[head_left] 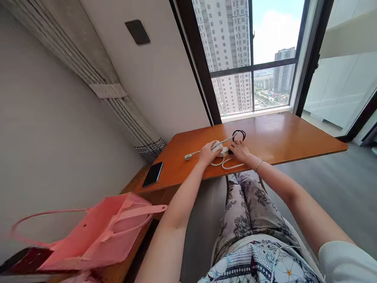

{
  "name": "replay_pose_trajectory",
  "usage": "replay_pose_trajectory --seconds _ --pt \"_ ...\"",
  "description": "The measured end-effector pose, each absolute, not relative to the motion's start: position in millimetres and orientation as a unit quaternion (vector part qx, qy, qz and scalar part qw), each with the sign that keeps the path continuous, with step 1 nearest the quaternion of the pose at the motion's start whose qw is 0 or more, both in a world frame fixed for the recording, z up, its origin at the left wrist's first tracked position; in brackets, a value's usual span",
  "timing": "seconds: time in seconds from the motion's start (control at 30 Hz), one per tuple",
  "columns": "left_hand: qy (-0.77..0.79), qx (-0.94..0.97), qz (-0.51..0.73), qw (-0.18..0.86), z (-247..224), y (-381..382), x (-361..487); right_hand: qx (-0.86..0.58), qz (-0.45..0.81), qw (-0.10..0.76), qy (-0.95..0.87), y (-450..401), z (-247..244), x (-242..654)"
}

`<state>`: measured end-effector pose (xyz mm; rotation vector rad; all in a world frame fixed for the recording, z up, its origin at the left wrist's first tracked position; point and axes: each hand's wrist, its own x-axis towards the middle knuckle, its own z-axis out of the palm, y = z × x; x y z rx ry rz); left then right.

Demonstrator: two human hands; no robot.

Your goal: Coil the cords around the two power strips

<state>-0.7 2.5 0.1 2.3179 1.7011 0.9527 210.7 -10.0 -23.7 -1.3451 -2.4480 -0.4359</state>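
My left hand is closed around a white power strip on the brown table. White cord loops out in front of the strip, and a white plug lies to its left. At the strip's right end, my right hand has its fingers closed on a small black plug, which they partly cover. Whether the plug sits in a socket cannot be made out. A coiled black cable rests just beyond my right fingers.
A dark phone lies at the table's left side. Lower left stands a pink bag with its handle sticking out toward my left arm. A window rises behind the table, and a gathered curtain hangs at the left.
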Motion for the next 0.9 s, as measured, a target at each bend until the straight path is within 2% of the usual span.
replay_pose_trajectory --seconds 0.27,0.53,0.7,0.9 --pt "0.594 0.747 0.297 0.03 -6.9 25.2 -16.5 -0.364 -0.157 0.229 -0.889 -14.2 -25.7 249.8" --pt "0.608 0.747 0.269 0.023 -21.8 34.9 -26.7 -0.405 -0.12 0.34 -0.84 -14.8 -33.2 286.0" --pt "0.622 0.742 0.25 0.02 -27.2 35.2 -30.2 -0.45 -0.043 0.511 -0.732 -9.3 -26.1 294.1" --pt "0.625 0.743 0.239 0.018 -31.0 35.6 -32.2 -0.401 0.107 0.688 -0.595 3.0 -15.5 295.5"
